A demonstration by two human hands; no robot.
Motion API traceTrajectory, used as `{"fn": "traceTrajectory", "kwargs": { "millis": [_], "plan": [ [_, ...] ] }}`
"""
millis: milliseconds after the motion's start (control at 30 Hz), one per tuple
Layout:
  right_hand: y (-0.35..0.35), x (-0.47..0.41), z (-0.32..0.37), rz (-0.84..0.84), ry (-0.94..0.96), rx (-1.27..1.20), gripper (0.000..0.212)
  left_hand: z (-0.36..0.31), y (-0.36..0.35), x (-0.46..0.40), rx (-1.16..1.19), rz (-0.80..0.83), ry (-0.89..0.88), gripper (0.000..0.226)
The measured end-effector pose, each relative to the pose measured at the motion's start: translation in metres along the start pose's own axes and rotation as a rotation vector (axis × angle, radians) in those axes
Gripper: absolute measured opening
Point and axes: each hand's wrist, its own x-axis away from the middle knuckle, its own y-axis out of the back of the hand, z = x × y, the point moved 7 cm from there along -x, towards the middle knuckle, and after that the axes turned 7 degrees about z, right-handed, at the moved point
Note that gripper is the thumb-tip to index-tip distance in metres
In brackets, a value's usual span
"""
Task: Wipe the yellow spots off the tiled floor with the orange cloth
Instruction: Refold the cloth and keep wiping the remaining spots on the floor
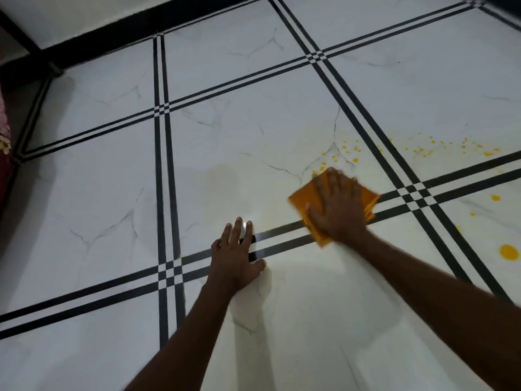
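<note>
right hand [337, 206] flat, fingers spread, pressing folded orange cloth [310, 200] on tiled floor [225, 142], cloth long axis running near-left to far-right, yellow spots [349, 150] just beyond and right, left hand [236, 255] splayed flat on black stripes [284, 242]

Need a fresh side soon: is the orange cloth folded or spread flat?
Folded: the orange cloth shows stacked layered edges beside the right hand.
</note>
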Motion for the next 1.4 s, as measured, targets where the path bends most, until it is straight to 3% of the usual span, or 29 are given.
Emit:
{"fn": "traceTrajectory", "kwargs": {
  "millis": [67,133,233,333,433,533,600,733,767,867,933,1000,1100,1167,1200,1300,1400],
  "plan": [
    [0.012,-0.04,-0.005,0.045,-0.071,-0.052,0.087,0.009,-0.001,0.007,0.053,-0.03,0.04,0.099],
    [0.01,-0.048,0.032,0.072,-0.011,-0.104,0.088,0.021,-0.005,0.013,0.133,-0.051,0.137,0.112],
    [-0.021,0.004,0.121,0.066,0.344,-0.029,0.085,0.033,-0.01,0.017,0.179,0.018,0.169,0.118],
    [-0.02,0.015,0.127,0.08,0.541,0.033,0.085,0.04,-0.005,0.012,0.163,0.08,0.126,0.11],
    [0.007,-0.039,0.04,0.062,0.222,-0.022,0.082,0.038,0.004,0.014,0.115,0.032,0.123,0.096],
    [0.017,-0.023,-0.018,-0.046,-0.036,-0.042,0.082,0.018,0.022,0.006,0.152,-0.111,0.121,0.091],
    [0.009,0.007,-0.006,-0.081,-0.063,-0.06,0.084,-0.013,0.024,-0.016,0.201,-0.068,0.073,0.097],
    [-0.001,-0.003,0.044,0.008,0.246,-0.029,0.084,-0.029,0.019,-0.03,0.103,0.088,0.091,0.117],
    [0.004,-0.014,0.031,-0.007,0.225,-0.034,0.082,-0.023,0.018,-0.029,0.108,0.097,0.092,0.119],
    [0.015,0.004,-0.068,-0.065,-0.068,-0.074,0.079,-0.021,0.014,-0.022,0.109,0.083,0.081,0.11],
    [0.017,0.058,-0.118,-0.116,-0.19,-0.061,0.08,-0.047,0.021,-0.019,0.095,-0.034,0.035,0.102],
    [0.013,0.114,-0.123,-0.151,-0.286,-0.091,0.082,-0.084,0.016,-0.018,0.078,-0.092,-0.03,0.099],
    [-0.001,0.133,-0.089,-0.061,-0.097,-0.066,0.088,-0.148,0.003,-0.015,0.061,-0.067,-0.146,0.09],
    [0.0,0.108,-0.11,-0.02,0.048,0.005,0.085,-0.183,-0.005,-0.017,0.018,-0.048,-0.229,0.086],
    [0.004,0.099,-0.14,-0.035,0.009,0.006,0.082,-0.196,-0.008,-0.017,0.0,-0.037,-0.255,0.088],
    [0.019,0.122,-0.243,-0.14,-0.387,0.009,0.078,-0.223,-0.011,-0.018,-0.039,-0.045,-0.297,0.093],
    [0.012,0.172,-0.226,-0.2,-0.543,-0.039,0.081,-0.247,-0.013,-0.024,-0.06,-0.029,-0.319,0.097]
  ]
}}
